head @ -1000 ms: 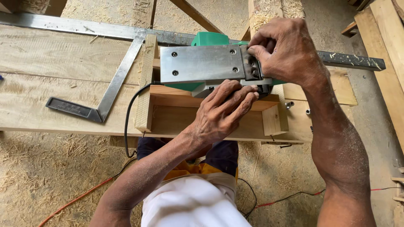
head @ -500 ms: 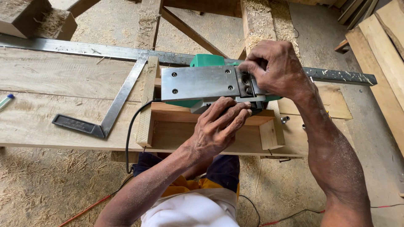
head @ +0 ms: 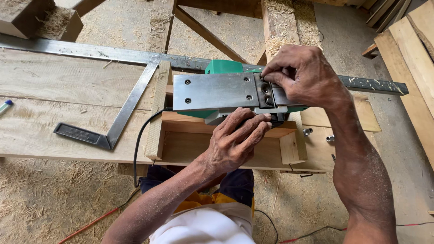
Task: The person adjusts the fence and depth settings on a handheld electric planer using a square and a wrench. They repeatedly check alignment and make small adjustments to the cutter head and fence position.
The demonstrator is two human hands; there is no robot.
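A green electric planer [head: 212,92] lies upside down on a small wooden frame [head: 226,142], its grey metal sole facing up. My left hand [head: 235,142] grips the planer's near side from below. My right hand [head: 300,74] rests on the blade drum at the sole's right end, fingertips pinched on a small part there that I cannot make out. A black power cord [head: 138,149] runs from the planer down over the bench edge.
A metal try square [head: 120,117] lies on the wide plank bench [head: 54,104] to the left. A long steel bar [head: 90,52] crosses behind the planer. Two small metal sockets [head: 308,132] sit right of the frame. Planks are stacked at the right, and sawdust covers the floor.
The view has tilted down slightly. My right hand's fingers have shifted on the blade drum; my left hand keeps its grip on the planer.
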